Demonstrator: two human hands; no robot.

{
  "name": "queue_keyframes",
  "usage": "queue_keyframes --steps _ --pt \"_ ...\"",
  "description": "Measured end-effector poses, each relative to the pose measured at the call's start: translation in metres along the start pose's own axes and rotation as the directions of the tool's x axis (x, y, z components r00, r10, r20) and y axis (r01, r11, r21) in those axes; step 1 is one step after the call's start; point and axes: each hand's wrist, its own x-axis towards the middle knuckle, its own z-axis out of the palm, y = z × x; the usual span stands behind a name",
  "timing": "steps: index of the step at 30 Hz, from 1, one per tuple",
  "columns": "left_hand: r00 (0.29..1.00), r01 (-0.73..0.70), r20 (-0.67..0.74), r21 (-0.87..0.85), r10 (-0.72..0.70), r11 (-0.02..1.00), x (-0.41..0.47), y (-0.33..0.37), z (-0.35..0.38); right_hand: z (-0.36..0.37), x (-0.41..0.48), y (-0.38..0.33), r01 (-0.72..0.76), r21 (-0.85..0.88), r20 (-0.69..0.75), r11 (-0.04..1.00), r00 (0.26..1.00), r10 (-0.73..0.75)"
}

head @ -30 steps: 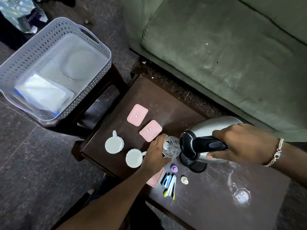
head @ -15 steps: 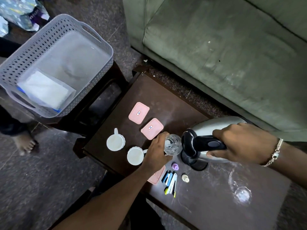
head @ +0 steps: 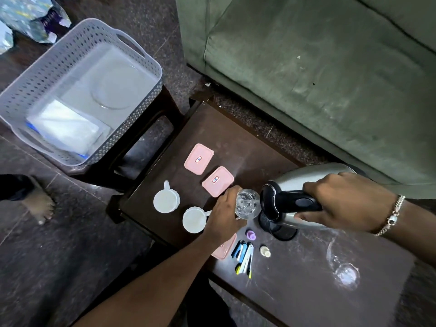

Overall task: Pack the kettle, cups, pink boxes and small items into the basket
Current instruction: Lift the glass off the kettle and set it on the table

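Kettle (head: 306, 182) tilted in right hand's (head: 342, 204) grip, spout at possibly water-filled glass (head: 247, 204) clasped by left hand (head: 224, 215).

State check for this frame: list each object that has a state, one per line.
Kettle: tilted, spout over glass, gripped by right hand.
Glass: upright, held by left hand.
Two white cups: upright on table.
Pink boxes: lids closed, on table.
Basket: on stool, holds a white packet.
Second glass: lying on its side.
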Motion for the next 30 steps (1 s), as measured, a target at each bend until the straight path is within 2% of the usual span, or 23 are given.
queue_keyframes --steps 22,30 --pt "0.999 0.038 0.037 0.017 -0.039 0.999 -0.0007 -0.0005 -0.0004 0.0006 -0.0002 -0.0022 -0.011 0.042 -0.012 0.999 1.000 0.012" --pt "0.998 0.039 0.047 0.021 -0.040 0.999 -0.0016 0.0044 -0.0049 -0.0062 -0.0019 -0.0012 -0.064 0.091 0.075 0.994 0.996 0.057"
